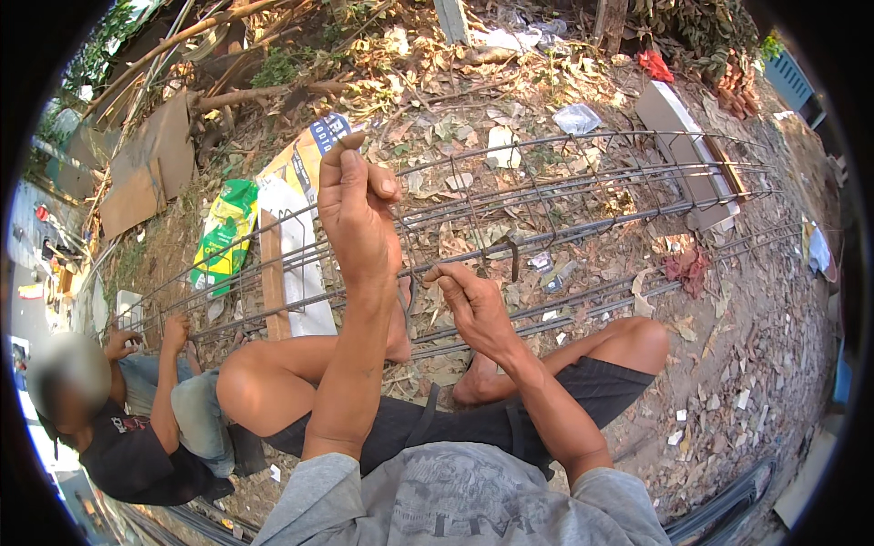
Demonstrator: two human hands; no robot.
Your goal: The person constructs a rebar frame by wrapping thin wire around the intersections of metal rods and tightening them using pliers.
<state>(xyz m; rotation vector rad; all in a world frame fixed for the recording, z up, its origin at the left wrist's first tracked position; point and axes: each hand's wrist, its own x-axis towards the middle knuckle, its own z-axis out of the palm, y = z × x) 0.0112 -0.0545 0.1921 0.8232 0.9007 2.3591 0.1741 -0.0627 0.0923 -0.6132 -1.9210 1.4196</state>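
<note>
A long cage of steel rebar, tied with square stirrups, stretches across in front of me, raised on supports. My left hand is lifted above its near bars, fingers curled and thumb pressed in; I cannot make out what is in them. Lower and to the right, my right hand is closed with thumb and forefinger pinched by the near bars. Anything it holds is too thin to make out. Just beyond it, a dark bent strip hangs at a bar.
At my left, a co-worker in a dark shirt has both hands at the cage's left end. A wooden piece lies under the cage, beside a green and yellow sack. A pale block supports the right end. Dry leaves and litter cover the ground.
</note>
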